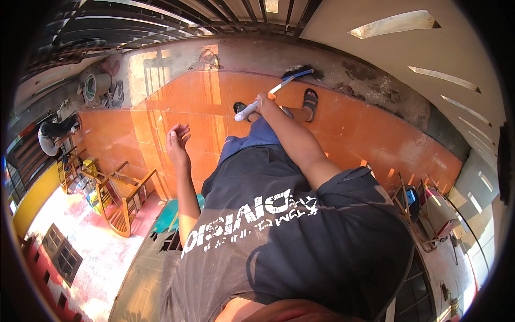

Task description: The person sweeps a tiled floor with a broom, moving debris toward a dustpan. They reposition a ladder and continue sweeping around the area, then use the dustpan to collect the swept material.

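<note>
My right hand [261,102] is wrapped round the pale shaft of a broom [277,87], just in front of my body. The pale end of the shaft sticks out to the left of my fist. Its far part is white and blue, with dark bristles beside it against the floor's edge. My left hand [178,136] is raised off to the left, fingers loosely bent and apart, with nothing in it. Below my hands is the orange tiled floor [214,96], and my sandalled feet stand on it near the broom.
A rough concrete strip [252,53] runs along the far edge, below dark metal bars [225,19]. Wooden chairs [124,209] stand at left, with another person [53,137] bending beyond them. A cylindrical pot [96,86] sits at far left. Assorted items [429,212] are piled at right.
</note>
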Tool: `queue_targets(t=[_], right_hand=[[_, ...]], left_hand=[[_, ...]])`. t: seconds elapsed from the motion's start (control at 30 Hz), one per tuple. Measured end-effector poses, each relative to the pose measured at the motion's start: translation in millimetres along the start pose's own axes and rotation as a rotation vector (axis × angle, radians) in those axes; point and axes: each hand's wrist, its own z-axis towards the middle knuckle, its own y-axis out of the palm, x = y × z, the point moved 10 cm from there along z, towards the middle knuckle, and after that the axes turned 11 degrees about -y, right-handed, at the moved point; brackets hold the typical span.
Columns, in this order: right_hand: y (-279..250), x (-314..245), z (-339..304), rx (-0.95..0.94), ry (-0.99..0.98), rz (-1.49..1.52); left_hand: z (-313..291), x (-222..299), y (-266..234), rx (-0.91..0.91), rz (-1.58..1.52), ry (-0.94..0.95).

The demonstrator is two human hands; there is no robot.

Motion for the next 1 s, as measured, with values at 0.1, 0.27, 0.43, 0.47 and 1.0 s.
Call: queue_targets(t=[0.1, 0.27, 0.43, 0.47, 1.0], right_hand=[[32, 0, -31, -0.18, -0.09, -0.034], [-5, -18, -55, -0.268, -0.003, 0.23], [-88, -54, 1, 0.058, -0.159, 0.113], [-101, -60, 21, 0.186, -0.171, 0.067], [298, 23, -36, -0.327, 0.021, 0.05]], left_hand=[[13, 2, -48, 0.008, -0.012, -0.006], [44, 18, -93, 0.017, -0.06, 0.029], [81, 35, -109, -0.005, -0.124, 0.035], [87, 40, -113, -0.02, -0.138, 0.051], [160, 121, -219, 0.134, -0.2, 0.108]])
